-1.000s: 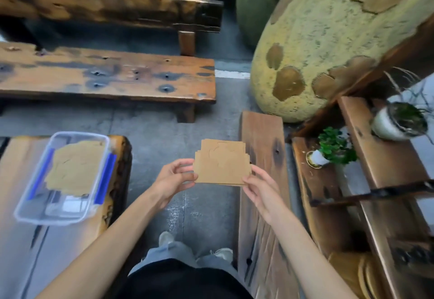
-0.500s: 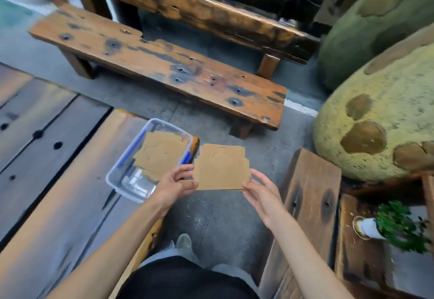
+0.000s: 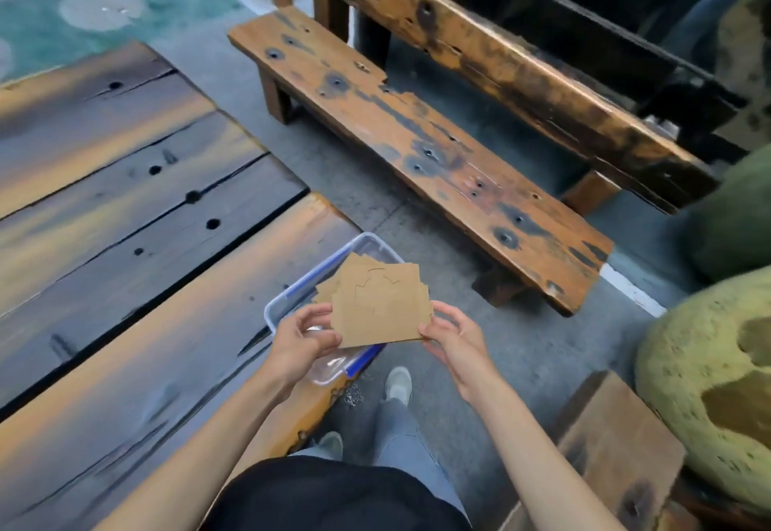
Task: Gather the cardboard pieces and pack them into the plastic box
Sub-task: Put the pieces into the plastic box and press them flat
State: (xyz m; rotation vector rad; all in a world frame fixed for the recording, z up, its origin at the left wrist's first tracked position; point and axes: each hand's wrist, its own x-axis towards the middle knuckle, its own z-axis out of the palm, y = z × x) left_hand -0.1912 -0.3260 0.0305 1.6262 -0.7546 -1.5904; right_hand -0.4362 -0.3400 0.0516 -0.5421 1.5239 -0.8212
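Head view: a person looks down at both hands, which hold a stack of cardboard pieces (image 3: 381, 304) in the air.
Left hand: the left hand (image 3: 301, 341) pinches the stack's lower left edge, thumb on top and fingers curled underneath.
Right hand: the right hand (image 3: 451, 338) pinches the lower right corner of the same stack, fingers curled round its edge.
Cardboard: the pieces are brown and flat, fanned slightly so their upper edges step apart; the top one shows cut outlines.
Plastic box: the clear plastic box (image 3: 367, 243) with blue strips along its sides sits directly under and beyond the grip, mostly hidden by the stack; more cardboard lies inside it, just past the left hand.
Table: the box rests on the near corner of a wooden plank table (image 3: 125, 280) that spreads out to the left of the grip.
Bench: a worn wooden bench (image 3: 417, 147) stands on the grey floor beyond the grip, well apart from the hands.
Below the grip: two shoes (image 3: 398, 382) and grey trouser legs on the floor.
Right of the grip: a yellow-green rounded boulder (image 3: 701, 384) and a wooden block (image 3: 617, 447) near the right forearm.
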